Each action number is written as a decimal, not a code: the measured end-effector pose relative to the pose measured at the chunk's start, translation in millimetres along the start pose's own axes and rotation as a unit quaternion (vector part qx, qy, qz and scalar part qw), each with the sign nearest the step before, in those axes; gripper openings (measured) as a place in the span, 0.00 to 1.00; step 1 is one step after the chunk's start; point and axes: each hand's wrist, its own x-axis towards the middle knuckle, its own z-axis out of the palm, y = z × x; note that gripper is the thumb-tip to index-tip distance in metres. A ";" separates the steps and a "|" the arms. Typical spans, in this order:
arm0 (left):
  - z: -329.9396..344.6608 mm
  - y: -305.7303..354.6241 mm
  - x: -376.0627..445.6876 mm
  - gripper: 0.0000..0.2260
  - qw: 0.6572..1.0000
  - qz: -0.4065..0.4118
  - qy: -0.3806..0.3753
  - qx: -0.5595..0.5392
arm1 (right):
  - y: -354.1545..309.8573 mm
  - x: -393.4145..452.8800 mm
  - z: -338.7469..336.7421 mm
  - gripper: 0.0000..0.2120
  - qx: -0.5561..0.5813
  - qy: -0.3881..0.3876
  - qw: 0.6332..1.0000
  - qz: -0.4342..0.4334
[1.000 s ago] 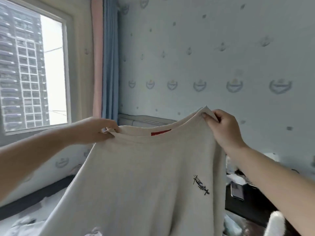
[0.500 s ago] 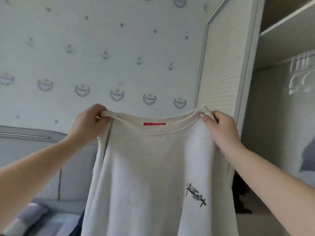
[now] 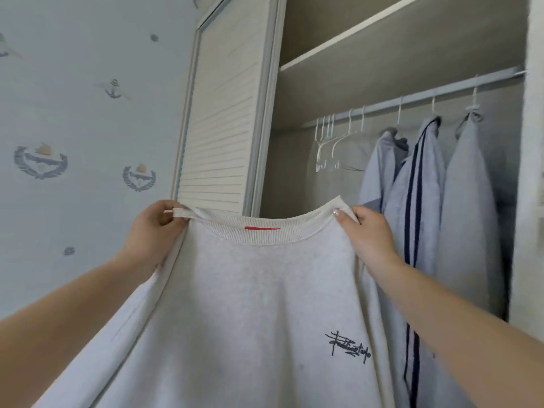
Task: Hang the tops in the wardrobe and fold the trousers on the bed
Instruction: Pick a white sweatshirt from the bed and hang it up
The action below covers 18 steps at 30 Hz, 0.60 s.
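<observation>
I hold up a cream sweatshirt [image 3: 250, 304] with a red neck label and dark script on its chest. My left hand [image 3: 153, 234] pinches the left end of its collar, and my right hand [image 3: 368, 234] pinches the right end. The garment hangs spread between them, in front of the open wardrobe [image 3: 382, 54]. Behind it, a rail [image 3: 412, 98] carries several bare clear hangers [image 3: 332, 142] on the left and three grey tops [image 3: 459, 201] on the right. The sweatshirt's lower part runs out of view.
A white louvred sliding door [image 3: 223, 113] stands left of the wardrobe opening. A shelf [image 3: 368, 33] sits above the rail. Wallpaper with anchors and crests [image 3: 88, 142] covers the wall at left.
The view has swung right from the window and wall to the open wardrobe. Both hands kept their hold on the collar and carried the sweatshirt toward the rail.
</observation>
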 end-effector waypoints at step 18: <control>253.3 -35.4 145.1 0.04 0.973 0.092 -0.147 -0.151 | 68.5 125.4 -4.7 0.17 -0.248 0.023 0.968 0.026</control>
